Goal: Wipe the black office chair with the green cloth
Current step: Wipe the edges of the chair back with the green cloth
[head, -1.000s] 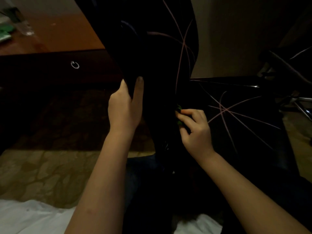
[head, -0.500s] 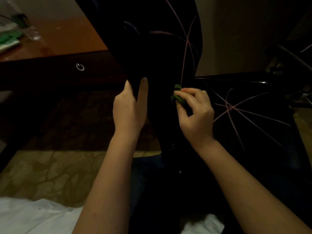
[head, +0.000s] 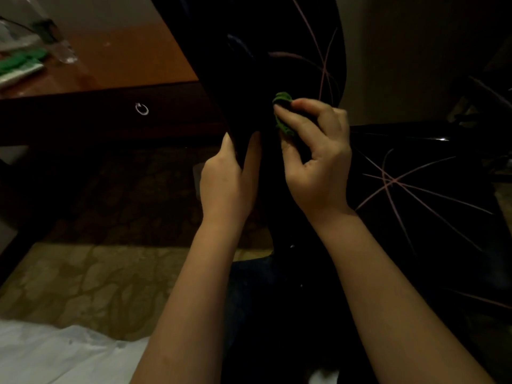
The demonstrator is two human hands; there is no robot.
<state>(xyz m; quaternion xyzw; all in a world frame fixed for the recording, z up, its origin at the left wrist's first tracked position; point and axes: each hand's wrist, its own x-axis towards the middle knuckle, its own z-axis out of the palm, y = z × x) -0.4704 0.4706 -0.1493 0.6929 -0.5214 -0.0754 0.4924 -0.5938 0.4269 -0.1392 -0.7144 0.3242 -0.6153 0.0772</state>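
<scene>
Dim room, with a brown wooden surface (head: 124, 59) at upper left carrying a green-and-white packet (head: 22, 62); below its edge hangs a ring pull (head: 141, 108) on a dark drawer front, and patterned carpet (head: 83, 278) lies beneath; the left hand (head: 227, 184) clamps the near edge of the black office chair (head: 263, 51) backrest between thumb and fingers, steadying it; just to its right, the right hand (head: 315, 162) pinches the bunched green cloth (head: 282, 112) at its fingertips, pressed against the backrest face; the seat, streaked with thin pink lines, spreads off to the right; the backrest's long axis runs up and away from both hands, so the next stroke likely follows it, with the right hand nearer the unwiped stretch above the cloth.
</scene>
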